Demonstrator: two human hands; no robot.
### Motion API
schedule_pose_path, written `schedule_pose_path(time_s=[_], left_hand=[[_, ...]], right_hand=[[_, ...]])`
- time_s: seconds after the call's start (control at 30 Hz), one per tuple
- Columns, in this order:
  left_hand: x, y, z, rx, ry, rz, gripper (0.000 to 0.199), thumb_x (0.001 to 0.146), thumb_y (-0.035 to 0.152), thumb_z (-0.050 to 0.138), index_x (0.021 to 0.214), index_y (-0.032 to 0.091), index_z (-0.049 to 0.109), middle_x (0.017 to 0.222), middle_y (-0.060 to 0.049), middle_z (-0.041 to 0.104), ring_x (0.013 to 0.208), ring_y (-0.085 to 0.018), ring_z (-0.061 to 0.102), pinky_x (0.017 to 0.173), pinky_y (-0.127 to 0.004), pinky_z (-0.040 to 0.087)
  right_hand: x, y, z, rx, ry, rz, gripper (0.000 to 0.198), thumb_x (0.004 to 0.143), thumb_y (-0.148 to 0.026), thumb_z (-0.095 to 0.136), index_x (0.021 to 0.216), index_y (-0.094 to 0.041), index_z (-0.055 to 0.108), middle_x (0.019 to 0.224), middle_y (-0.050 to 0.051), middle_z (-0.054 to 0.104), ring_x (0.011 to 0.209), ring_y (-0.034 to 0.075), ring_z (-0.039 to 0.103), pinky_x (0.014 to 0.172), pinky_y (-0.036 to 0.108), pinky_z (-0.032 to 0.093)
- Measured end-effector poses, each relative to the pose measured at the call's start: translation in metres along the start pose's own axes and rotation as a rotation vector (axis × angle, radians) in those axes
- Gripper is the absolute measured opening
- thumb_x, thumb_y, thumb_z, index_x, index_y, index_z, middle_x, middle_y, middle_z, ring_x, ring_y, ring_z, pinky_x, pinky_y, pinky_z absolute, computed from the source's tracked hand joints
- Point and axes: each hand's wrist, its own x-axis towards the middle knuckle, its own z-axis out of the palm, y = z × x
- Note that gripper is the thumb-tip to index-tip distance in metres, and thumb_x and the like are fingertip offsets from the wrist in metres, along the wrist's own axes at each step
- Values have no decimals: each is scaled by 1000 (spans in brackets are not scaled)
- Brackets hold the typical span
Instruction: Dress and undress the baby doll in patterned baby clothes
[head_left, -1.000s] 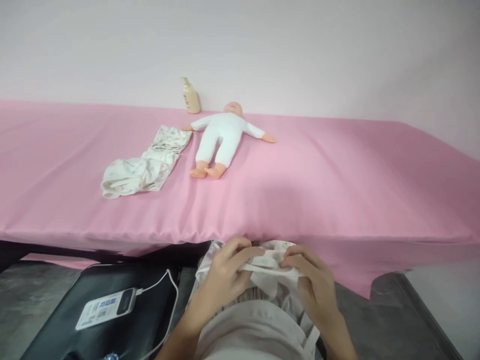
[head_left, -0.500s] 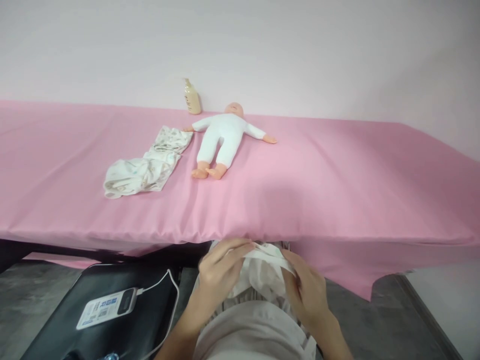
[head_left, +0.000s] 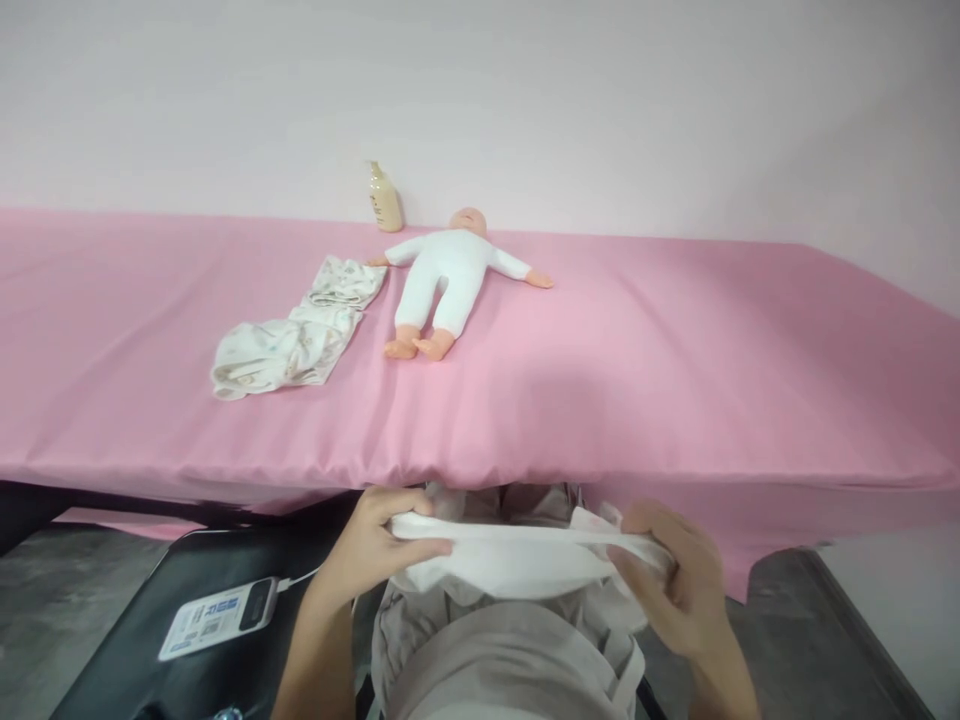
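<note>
A piece of thin white cloth [head_left: 510, 565] is stretched sideways over my lap, below the front edge of the table. My left hand [head_left: 375, 550] pinches its left end between thumb and fingers. At the other end, my right hand [head_left: 679, 570] grips the cloth, thumb in front and fingers behind. The upper edge runs nearly straight between the hands, while the lower part hangs loose and crumpled. What kind of item the cloth is I cannot make out. Beyond, a baby doll [head_left: 446, 275] in a white body suit lies face up with arms spread.
Folded patterned baby clothes [head_left: 289, 345] lie left of the doll on the pink-covered table [head_left: 712, 380]. A pump bottle [head_left: 385, 200] stands by the wall. At lower left, a black seat [head_left: 300, 570] holds a power bank [head_left: 217, 615] with a white cable.
My hands have moved apart, left hand leftward and right hand rightward. The white cloth, bunched between them before, is now pulled out wide. The doll and clothes stay put.
</note>
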Motion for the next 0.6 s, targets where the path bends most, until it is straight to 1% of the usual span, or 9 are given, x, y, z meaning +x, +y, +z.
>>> schedule_pose_path(time_s=[0.07,0.1,0.2,0.27,0.3,0.37,0.47,0.53,0.6], left_hand=[[-2,-4,-7,-30,-30,-91,36,74,40,72,58,13,54,51,4,48,48,-6,42,46,-16,32],[-3,-6,-10,-38,-31,-135,37,76,40,69,58,13,53,52,4,47,49,-6,41,46,-16,32],[-3,-5,-19,-62,23,-214,38,85,40,56,58,15,46,54,4,41,50,-7,37,47,-17,30],[-3,-2,-25,-63,58,-229,36,89,39,48,62,16,44,59,4,40,53,-7,37,49,-18,31],[-3,0,-29,-54,57,-230,34,90,38,47,64,16,45,61,4,41,55,-8,39,51,-18,33],[-3,3,-34,-13,16,-225,28,89,36,49,70,17,47,67,3,45,60,-9,42,55,-19,36],[-3,5,-37,79,-19,-184,17,85,31,55,76,17,50,72,2,49,64,-10,47,59,-19,39],[-3,6,-34,149,23,-119,10,81,21,55,74,17,49,72,2,51,64,-10,48,59,-20,38],[-4,9,-30,196,137,-50,14,77,11,51,67,18,44,66,4,47,60,-9,44,57,-20,34]], right_hand=[[2,1,-8,45,-41,25,29,92,-35,46,69,-19,46,58,-3,43,49,9,42,45,21,34],[2,2,-11,36,-50,31,31,94,-36,44,68,-19,46,56,-4,42,48,9,41,44,21,33],[5,7,-17,-59,-89,35,28,93,-27,48,67,-19,47,53,-5,43,45,7,40,43,20,32],[6,10,-22,-108,-121,1,21,91,-22,54,71,-19,51,57,-5,49,48,7,45,46,18,36],[6,11,-24,-122,-145,-23,17,90,-22,56,73,-19,53,59,-5,52,50,7,48,48,18,38],[7,12,-30,-145,-194,-62,15,89,-22,58,75,-20,55,64,-3,55,55,8,53,51,17,42],[7,12,-39,-213,-267,-83,15,91,-22,55,76,-20,56,74,0,58,60,7,57,54,15,46],[8,10,-43,-261,-263,-115,14,92,-23,53,79,-20,56,82,2,61,64,7,59,59,15,48],[10,8,-46,-269,-251,-142,14,93,-24,52,80,-19,55,82,3,62,67,7,61,61,15,50]])
